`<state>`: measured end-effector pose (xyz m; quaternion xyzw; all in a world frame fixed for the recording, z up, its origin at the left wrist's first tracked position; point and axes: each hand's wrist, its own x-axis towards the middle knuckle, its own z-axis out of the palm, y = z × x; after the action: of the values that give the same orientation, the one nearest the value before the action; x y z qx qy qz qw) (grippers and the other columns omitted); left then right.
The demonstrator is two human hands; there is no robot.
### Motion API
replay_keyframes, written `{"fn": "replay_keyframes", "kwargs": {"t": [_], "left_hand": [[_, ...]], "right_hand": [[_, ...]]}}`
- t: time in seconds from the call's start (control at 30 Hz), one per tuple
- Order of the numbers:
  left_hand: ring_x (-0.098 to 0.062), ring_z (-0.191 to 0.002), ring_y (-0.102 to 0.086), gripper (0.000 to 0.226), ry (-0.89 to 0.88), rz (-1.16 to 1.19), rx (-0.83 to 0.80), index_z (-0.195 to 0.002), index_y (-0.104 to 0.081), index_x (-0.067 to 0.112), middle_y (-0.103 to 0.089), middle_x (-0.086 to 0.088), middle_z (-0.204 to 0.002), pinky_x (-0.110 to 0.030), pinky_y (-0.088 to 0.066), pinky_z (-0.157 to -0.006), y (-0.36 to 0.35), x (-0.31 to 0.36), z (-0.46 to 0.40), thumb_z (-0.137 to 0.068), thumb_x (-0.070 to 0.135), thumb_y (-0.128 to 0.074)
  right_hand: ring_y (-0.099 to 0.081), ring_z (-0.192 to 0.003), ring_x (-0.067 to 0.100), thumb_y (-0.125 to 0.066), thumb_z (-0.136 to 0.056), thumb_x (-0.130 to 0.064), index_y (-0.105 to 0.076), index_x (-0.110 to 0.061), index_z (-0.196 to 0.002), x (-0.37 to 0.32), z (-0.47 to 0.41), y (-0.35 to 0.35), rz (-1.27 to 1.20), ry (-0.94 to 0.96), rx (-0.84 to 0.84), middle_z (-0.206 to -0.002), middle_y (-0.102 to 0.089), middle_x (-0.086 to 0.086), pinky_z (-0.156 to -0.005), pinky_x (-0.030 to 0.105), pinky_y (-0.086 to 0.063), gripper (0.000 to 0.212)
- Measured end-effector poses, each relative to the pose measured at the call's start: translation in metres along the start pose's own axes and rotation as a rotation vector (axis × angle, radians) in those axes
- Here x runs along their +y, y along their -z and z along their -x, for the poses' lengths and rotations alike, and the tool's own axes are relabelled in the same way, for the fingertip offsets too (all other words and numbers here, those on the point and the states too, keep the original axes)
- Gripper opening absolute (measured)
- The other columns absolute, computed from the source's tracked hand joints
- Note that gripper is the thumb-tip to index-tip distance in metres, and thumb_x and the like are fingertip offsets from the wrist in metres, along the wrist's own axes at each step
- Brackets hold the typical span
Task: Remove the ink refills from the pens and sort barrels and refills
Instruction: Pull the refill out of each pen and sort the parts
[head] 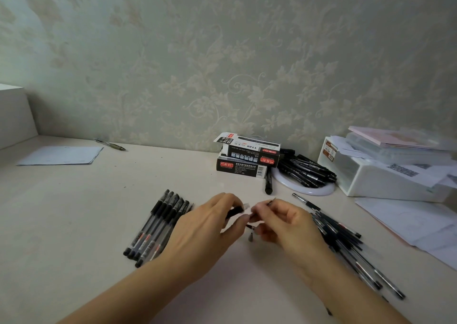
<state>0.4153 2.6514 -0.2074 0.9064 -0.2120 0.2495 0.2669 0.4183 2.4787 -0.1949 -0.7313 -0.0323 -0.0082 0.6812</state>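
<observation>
Both hands meet over the middle of the pale desk [74, 212], holding one pen between them. My left hand [210, 224] grips the black grip end of the pen [235, 211]. My right hand [284, 222] pinches the other end, where a thin tip pokes out above the fingers. A small dark piece [250, 237] hangs just below the hands; I cannot tell what it is. A neat row of several black-capped pens [158, 224] lies left of my hands. A loose pile of thin dark pens or refills [346, 244] lies to the right.
Two stacked pen boxes [247, 159] stand at the back centre, with a heap of black markers [306, 170] on a white ring beside them. A white container [385, 175] with papers sits at the right, loose sheets [408, 222] before it. A paper sheet [61, 155] and a single pen [111, 145] lie at back left.
</observation>
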Motion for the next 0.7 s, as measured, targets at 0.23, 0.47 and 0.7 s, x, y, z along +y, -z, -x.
{"fn": "replay_keyframes", "kwargs": {"t": [0.23,0.47,0.7], "left_hand": [[-0.009,-0.071,-0.05,0.02,0.009,-0.006,-0.044,-0.107,-0.042,0.041,-0.053,0.013,-0.09,-0.036,-0.048,-0.063,0.002,-0.009,0.002,-0.098,0.049,-0.026],[-0.008,-0.072,-0.05,0.023,-0.013,0.0,-0.074,-0.11,-0.043,0.046,-0.053,0.014,-0.088,-0.027,-0.044,-0.057,0.001,-0.008,0.002,-0.097,0.05,-0.024],[-0.008,-0.074,-0.049,0.023,-0.035,-0.003,-0.076,-0.111,-0.042,0.046,-0.052,0.015,-0.09,-0.027,-0.043,-0.056,-0.001,-0.008,0.003,-0.097,0.051,-0.023]], "right_hand": [[-0.071,-0.068,0.015,-0.042,-0.104,-0.021,-0.054,-0.002,-0.096,-0.008,-0.007,0.017,-0.314,0.118,0.316,-0.079,-0.075,0.009,-0.059,0.02,-0.056,0.024],[-0.071,-0.071,0.017,-0.043,-0.104,-0.021,-0.057,-0.007,-0.087,-0.006,-0.006,0.014,-0.424,0.077,0.269,-0.079,-0.074,0.01,-0.061,0.021,-0.057,0.025],[-0.072,-0.071,0.016,-0.044,-0.104,-0.022,-0.057,-0.007,-0.09,-0.004,-0.006,0.012,-0.423,0.066,0.246,-0.084,-0.075,0.012,-0.062,0.021,-0.057,0.024]]}}
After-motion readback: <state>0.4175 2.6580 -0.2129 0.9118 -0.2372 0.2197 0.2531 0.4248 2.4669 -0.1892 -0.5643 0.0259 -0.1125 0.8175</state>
